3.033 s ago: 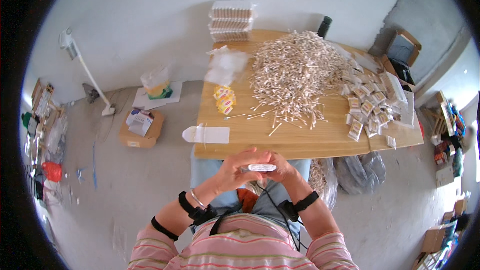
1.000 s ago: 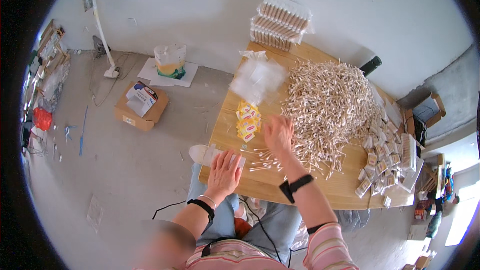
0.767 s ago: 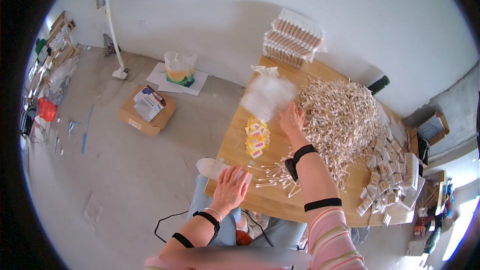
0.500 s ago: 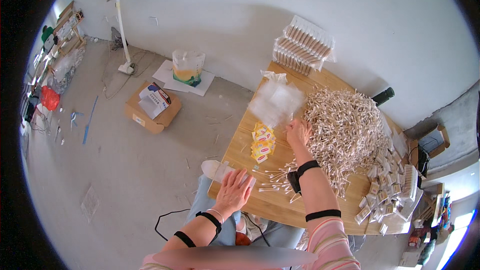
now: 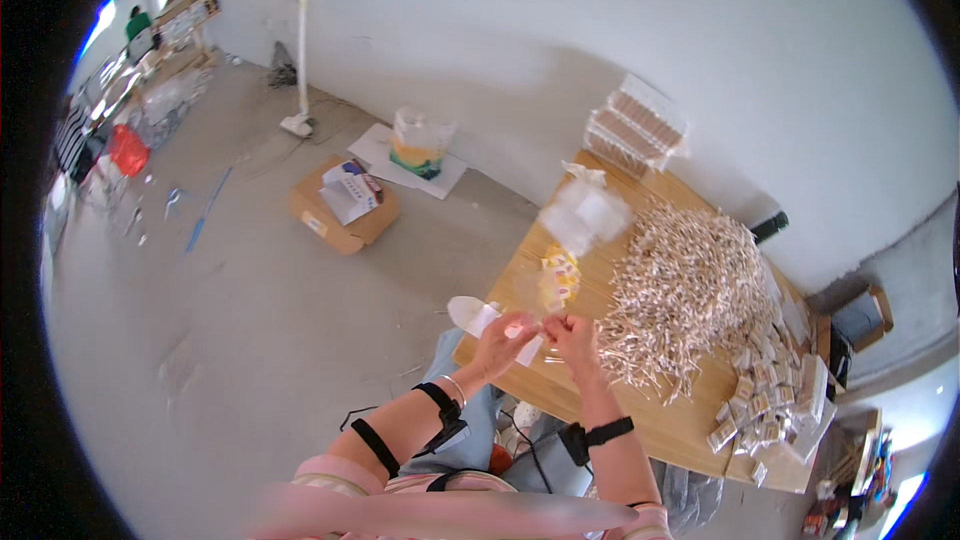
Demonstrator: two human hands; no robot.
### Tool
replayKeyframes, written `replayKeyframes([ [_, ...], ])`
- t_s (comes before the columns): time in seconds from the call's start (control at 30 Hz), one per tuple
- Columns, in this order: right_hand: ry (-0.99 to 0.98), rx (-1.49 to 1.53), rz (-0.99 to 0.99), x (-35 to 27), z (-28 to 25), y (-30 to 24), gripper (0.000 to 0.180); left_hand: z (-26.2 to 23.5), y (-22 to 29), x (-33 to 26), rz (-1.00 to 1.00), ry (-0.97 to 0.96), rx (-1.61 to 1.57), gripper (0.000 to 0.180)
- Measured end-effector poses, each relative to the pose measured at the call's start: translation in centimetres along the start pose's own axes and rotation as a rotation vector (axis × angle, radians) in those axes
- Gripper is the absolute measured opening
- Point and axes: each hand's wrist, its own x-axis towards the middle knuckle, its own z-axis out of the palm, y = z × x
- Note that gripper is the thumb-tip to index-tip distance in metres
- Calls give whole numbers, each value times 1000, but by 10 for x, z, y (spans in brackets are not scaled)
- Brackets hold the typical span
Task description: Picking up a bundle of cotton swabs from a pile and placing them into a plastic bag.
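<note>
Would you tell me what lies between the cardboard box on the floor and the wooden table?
Only bare concrete floor lies between the cardboard box and the table in the head view.

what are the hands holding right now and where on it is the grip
Both hands, left hand and right hand, pinch a small clear plastic bag by its lower edge. What, if anything, is in it cannot be told.
</note>
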Motion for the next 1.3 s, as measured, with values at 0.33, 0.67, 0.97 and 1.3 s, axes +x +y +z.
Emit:
replayKeyframes([
  [0.33,-120,408,141,-41,52,-48,19,-48,36,2,-246,192,-239,12],
  [0.67,-38,551,72,-44,73,-59,8,-58,67,-12,-255,351,-465,17],
  [0.97,-45,440,-32,-49,85,-44,13,-69,87,-45,-156,140,-251,14],
  [1.3,15,-15,-212,-50,105,-34,22,-70,53,-38,6,389,165,13],
])
